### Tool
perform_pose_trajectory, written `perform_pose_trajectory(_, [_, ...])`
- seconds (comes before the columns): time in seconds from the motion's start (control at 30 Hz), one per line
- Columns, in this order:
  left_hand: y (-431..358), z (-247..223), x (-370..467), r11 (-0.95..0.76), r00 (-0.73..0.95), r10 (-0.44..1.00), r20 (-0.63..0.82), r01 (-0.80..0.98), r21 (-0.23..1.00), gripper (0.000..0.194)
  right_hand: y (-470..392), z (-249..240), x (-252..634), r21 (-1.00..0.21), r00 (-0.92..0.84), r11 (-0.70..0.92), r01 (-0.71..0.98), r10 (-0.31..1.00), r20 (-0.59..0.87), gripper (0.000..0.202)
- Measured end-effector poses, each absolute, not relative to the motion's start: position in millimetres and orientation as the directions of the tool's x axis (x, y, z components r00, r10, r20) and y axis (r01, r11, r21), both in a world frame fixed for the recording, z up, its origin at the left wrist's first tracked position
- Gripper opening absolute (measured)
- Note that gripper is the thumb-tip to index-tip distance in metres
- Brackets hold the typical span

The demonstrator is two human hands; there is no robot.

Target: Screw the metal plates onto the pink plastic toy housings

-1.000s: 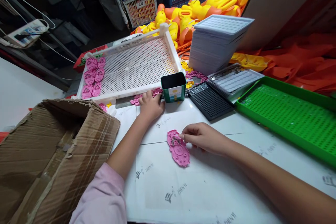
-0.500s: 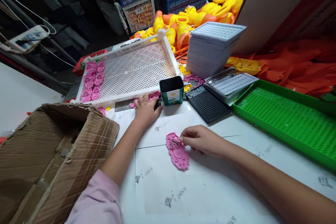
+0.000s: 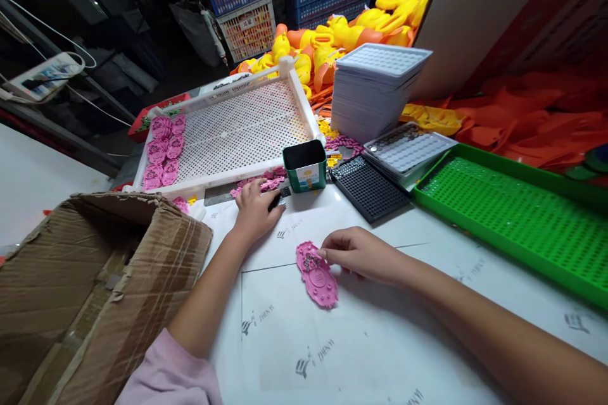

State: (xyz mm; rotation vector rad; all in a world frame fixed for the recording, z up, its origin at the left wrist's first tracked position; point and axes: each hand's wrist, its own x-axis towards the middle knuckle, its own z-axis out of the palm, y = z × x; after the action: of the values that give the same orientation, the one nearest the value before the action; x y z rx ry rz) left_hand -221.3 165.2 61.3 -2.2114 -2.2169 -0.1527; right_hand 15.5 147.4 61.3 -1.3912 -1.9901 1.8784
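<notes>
On the white table lies a pink plastic piece [image 3: 320, 285] with small dark metallic bits in its upper part. My right hand [image 3: 354, 253] is at the piece's upper right edge, thumb and index finger pinched together at the bits; what they hold is too small to name. My left hand [image 3: 256, 209] has its fingers curled around a small black object [image 3: 275, 201], just left of the dark green tin [image 3: 306, 168]. More pink pieces [image 3: 266, 182] lie behind my left fingers, by the front edge of the white crate.
A perforated white crate [image 3: 228, 172] holds pink pieces at its left end. An open cardboard box [image 3: 156, 253] stands at left. On the right are a black tray [image 3: 370, 193], stacked white trays [image 3: 365, 98] and a green tray [image 3: 513, 221]. Yellow and orange toys lie behind.
My left hand has drawn back slightly from the pink pieces and now has the small black object at its fingers. The view has shifted slightly; my right hand stays at the pink piece.
</notes>
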Motion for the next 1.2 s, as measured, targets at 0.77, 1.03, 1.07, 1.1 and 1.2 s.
perform_pose_trajectory(0.77, [131,64,-227,0.221,-0.236,0.955,0.181,0.970,0.103,0.017,145,70,18,-0.822,-0.581,-0.172,0.543,0.630,-0.516,0.031])
perform_pose_trajectory(1.03, [113,74,-238,0.249,-0.439,0.878,0.190,0.758,0.602,0.024,145,67,18,-0.844,-0.591,-0.187,0.502,0.639,-0.493,0.028])
perform_pose_trajectory(1.07, [111,75,-236,0.243,-0.448,0.879,0.166,0.719,0.651,0.027,145,66,18,-0.849,-0.591,-0.201,0.489,0.639,-0.492,0.028])
perform_pose_trajectory(1.1, [109,75,-232,0.234,-0.452,0.881,0.140,0.673,0.701,0.030,145,66,18,-0.855,-0.591,-0.222,0.469,0.641,-0.491,0.028])
perform_pose_trajectory(1.2, [102,77,-216,0.189,-0.434,0.898,0.075,0.534,0.824,0.039,145,63,17,-0.871,-0.559,-0.309,0.383,0.673,-0.485,0.028])
